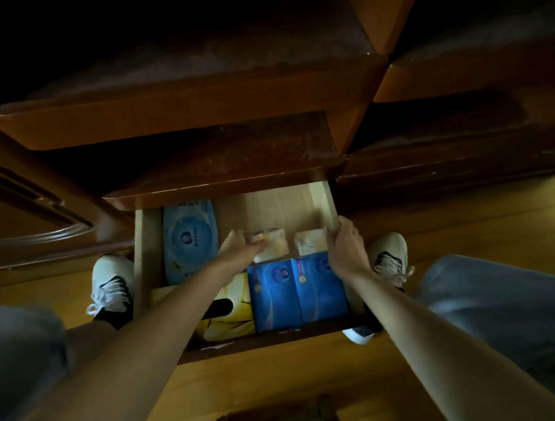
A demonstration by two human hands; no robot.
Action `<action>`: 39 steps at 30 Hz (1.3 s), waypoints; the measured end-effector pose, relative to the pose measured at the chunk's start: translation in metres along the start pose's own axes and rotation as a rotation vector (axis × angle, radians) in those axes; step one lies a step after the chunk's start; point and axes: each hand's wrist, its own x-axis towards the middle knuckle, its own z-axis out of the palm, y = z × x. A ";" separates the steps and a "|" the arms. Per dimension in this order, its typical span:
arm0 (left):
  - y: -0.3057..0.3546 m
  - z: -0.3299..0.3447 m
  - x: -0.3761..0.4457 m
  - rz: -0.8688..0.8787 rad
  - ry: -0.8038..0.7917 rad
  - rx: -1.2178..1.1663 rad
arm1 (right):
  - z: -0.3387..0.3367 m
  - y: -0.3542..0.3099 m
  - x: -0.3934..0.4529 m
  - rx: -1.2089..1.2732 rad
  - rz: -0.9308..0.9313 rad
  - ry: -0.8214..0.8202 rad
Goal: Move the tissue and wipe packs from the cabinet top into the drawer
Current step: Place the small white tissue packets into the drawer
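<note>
The light wooden drawer (140, 252) stands pulled out under the dark cabinet top (226, 158). Inside lie a pale blue wipe pack (191, 236) at the left, a yellow tissue pack (234, 315) at the front, and two blue tissue packs (296, 291) side by side. Behind those sit two small beige tissue packs. My left hand (239, 250) holds the left beige pack (273, 245). My right hand (346, 248) grips the right beige pack (309, 242) against the drawer's right wall.
My feet in white sneakers (112, 284) stand on the yellow wooden floor on both sides of the drawer. A carved cabinet door (22, 202) is at the left, more dark cabinet surfaces at the right. A dark wooden object (277, 420) sits at the bottom edge.
</note>
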 end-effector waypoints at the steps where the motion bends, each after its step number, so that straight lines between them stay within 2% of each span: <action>1: 0.002 0.004 0.010 -0.004 -0.029 0.027 | 0.006 0.004 0.000 -0.012 -0.016 0.014; 5: 0.007 0.017 0.043 0.012 -0.129 0.090 | 0.020 0.022 0.000 -0.115 -0.092 0.043; 11: -0.007 0.028 0.061 -0.105 -0.224 0.034 | 0.026 0.021 0.003 -0.249 -0.086 0.082; 18: -0.001 0.033 0.058 -0.022 -0.206 0.071 | 0.027 0.018 0.003 -0.310 -0.086 0.116; 25: 0.010 0.030 0.046 -0.021 -0.351 0.167 | 0.031 0.022 0.003 -0.324 -0.099 0.144; 28: 0.012 0.034 0.047 0.025 -0.358 0.093 | 0.033 0.023 0.004 -0.330 -0.104 0.160; 33: 0.002 0.038 0.051 0.118 -0.221 0.012 | 0.034 0.024 0.006 -0.342 -0.091 0.151; 39: 0.007 0.044 0.045 0.092 -0.375 -0.020 | 0.036 0.026 0.006 -0.354 -0.089 0.166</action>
